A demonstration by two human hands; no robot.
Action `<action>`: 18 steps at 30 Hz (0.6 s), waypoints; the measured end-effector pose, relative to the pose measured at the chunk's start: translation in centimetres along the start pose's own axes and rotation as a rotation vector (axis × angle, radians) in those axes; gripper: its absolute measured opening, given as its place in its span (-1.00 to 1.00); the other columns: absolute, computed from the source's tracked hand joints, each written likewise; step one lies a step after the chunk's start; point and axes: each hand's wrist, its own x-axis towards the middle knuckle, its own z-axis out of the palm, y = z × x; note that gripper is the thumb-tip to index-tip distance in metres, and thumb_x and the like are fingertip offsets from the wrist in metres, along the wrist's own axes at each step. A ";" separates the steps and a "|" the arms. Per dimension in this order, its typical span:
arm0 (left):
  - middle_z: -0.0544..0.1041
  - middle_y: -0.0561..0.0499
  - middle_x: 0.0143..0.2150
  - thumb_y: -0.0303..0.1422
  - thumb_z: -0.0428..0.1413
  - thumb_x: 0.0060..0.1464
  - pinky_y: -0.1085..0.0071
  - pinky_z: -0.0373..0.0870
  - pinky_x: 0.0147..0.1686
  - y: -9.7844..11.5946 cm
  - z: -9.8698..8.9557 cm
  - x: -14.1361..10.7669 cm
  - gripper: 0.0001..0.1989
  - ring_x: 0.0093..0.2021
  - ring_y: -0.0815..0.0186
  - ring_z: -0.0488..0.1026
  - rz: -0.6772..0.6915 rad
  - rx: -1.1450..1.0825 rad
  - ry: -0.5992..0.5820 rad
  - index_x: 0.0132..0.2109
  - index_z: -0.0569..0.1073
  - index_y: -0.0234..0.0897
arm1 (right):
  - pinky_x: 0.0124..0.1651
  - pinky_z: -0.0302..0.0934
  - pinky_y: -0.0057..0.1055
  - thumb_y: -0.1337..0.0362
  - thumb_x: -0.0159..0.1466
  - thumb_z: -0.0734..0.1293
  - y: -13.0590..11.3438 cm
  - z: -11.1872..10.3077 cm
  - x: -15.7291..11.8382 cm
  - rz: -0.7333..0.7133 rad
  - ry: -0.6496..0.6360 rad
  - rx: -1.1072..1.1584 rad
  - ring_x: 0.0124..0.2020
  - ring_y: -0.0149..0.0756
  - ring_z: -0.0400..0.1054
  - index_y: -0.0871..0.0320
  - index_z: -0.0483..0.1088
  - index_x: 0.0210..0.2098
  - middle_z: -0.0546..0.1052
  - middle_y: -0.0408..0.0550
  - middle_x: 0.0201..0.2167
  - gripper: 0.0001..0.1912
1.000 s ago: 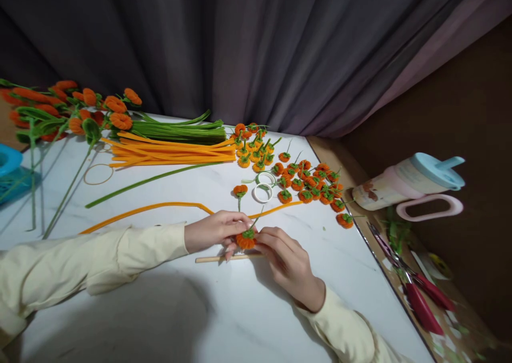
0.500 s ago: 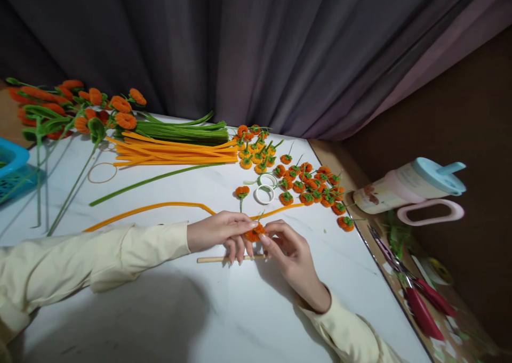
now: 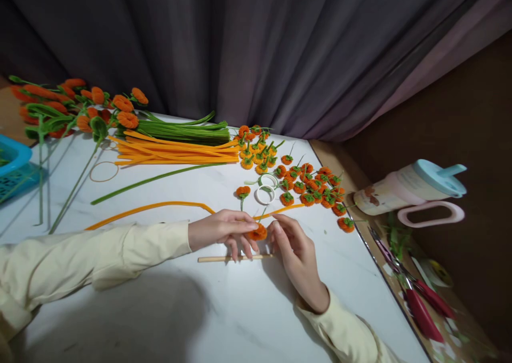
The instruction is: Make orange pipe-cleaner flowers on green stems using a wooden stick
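Via the head camera, I see the left hand (image 3: 226, 228) pinching the orange fuzzy piece (image 3: 259, 232) above the worktop (image 3: 248, 309). Compared with 0.5 s ago, the right hand (image 3: 299, 256) has released the piece; its fingers sit half-curled just beside it, and I cannot tell whether they grip anything. Print on the tumbler (image 3: 400, 190): illegible.

A small, fuzzy orange pumpkin (image 3: 259, 232), rounded and ribbed, is pinched in the fingertips of the left hand (image 3: 224, 228) above a white table (image 3: 240, 315), its left side partly hidden by them. A thin green stem (image 3: 263, 212) rises from behind it, tilted slightly right, while its orange, curved side faces the camera.
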 end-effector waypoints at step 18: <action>0.49 -0.06 -0.21 -0.34 0.28 -0.12 0.37 0.45 -0.38 -1.0 -0.2 0.2 -0.59 -0.30 0.29 0.48 0.124 0.087 0.092 -0.12 0.34 -0.33 | -0.10 0.29 -0.26 0.36 0.25 0.28 -0.6 -0.1 0.2 -0.246 -0.183 -0.078 -0.09 -0.19 0.35 0.11 0.25 0.08 0.43 0.08 -0.05 -0.60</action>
